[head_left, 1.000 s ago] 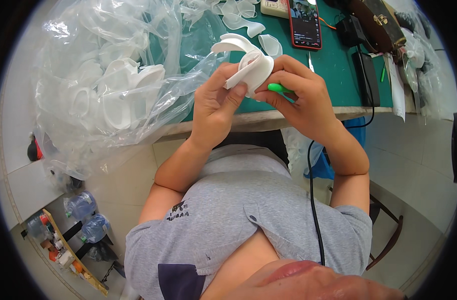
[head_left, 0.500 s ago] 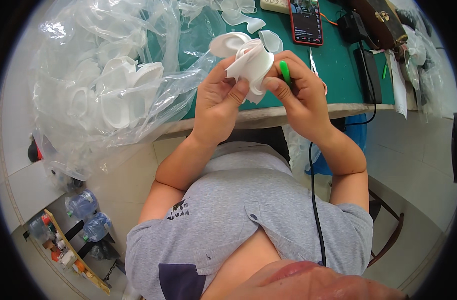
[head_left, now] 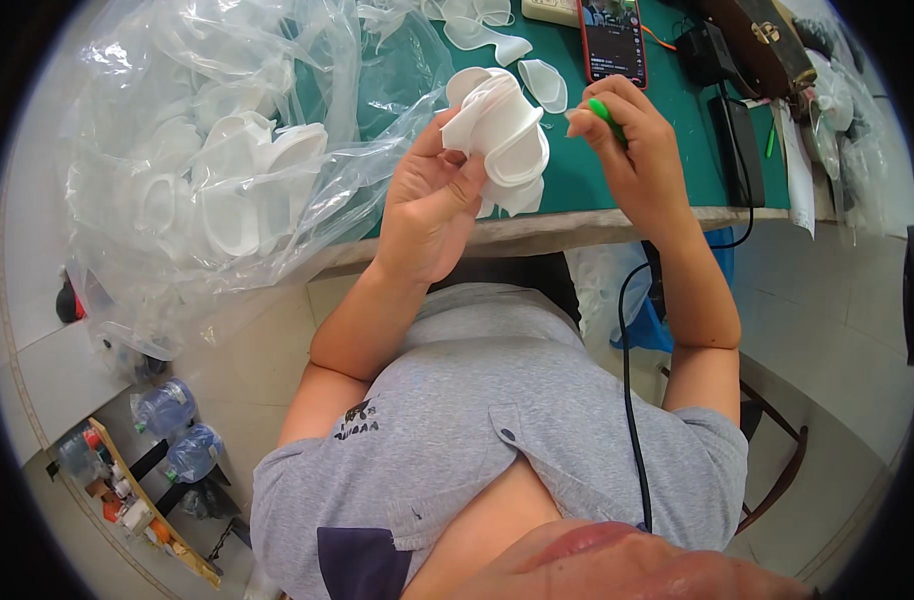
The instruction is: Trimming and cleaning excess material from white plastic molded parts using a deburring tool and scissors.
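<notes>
head view: the left hand point(head_left: 432, 205) is closed around a white plastic part point(head_left: 502, 135), a curved, folded-looking shell held up just over the near edge of the bench point(head_left: 577, 175). the right hand point(head_left: 637, 150) is apart from the white part, to its right, and is clenched on a small green tool point(head_left: 605, 110) whose tip pokes out between thumb and forefinger.

on the green bench top behind the hands lie more loose white plastic pieces point(head_left: 542, 85), one just beyond the held part and others further back. a phone point(head_left: 612, 40) with a red case lies flat behind the right hand, its screen lit. right of it sit a black adapter point(head_left: 707, 55) and a dark flat block point(head_left: 742, 150), and a brown case point(head_left: 762, 45) lies toward the far corner. a black cable point(head_left: 627, 400) hangs from the bench edge down past the right forearm and across the grey shirt point(head_left: 497, 440).

to the left a big clear plastic bag point(head_left: 227, 170) full of white parts spills over the bench end and crowds the left hand's side. more crumpled clear plastic point(head_left: 857, 120) lies at the right end of the bench.

the floor is pale tile point(head_left: 827, 330). at lower left stand two water bottles point(head_left: 177, 430) and a low shelf of small things point(head_left: 127, 500). a chair leg point(head_left: 777, 470) shows at lower right.
</notes>
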The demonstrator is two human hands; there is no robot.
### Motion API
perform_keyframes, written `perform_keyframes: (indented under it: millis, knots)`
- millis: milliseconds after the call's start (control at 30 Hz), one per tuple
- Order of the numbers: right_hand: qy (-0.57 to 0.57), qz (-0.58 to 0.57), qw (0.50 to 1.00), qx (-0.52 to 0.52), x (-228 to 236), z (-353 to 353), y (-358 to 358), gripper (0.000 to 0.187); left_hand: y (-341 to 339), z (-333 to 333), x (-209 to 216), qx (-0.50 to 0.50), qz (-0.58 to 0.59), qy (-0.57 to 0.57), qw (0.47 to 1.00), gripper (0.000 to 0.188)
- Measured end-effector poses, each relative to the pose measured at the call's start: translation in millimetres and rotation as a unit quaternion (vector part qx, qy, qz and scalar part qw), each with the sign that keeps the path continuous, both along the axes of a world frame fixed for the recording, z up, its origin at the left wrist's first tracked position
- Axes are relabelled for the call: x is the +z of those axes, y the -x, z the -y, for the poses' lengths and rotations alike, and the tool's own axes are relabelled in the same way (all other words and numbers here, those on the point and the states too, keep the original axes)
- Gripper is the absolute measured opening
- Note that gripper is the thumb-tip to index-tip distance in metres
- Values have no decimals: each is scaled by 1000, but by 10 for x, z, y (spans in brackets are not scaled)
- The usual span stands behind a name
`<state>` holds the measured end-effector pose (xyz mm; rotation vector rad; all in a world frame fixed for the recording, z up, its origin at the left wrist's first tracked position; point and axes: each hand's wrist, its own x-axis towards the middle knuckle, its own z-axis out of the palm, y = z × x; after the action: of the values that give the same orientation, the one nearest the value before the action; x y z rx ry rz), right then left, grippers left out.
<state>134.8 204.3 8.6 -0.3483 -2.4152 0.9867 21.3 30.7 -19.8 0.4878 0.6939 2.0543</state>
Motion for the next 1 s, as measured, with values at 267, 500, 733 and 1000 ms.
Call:
perform_keyframes:
  millis: [267,500,733,1000]
  knots:
    - [98,16,994,45,136,32,-46,7,26,-13,25,-10,-10,32,999,42]
    - [91,-60,986,123,146,288,6,10,33,-46,22,-52,37,55,996,44]
    - [199,7,975,103,150,327,60,10,6,-35,22,-19,2,68,997,43]
    - [304,60,949,66,190,380,71,15,-25,-48,17,23,-23,80,996,45]
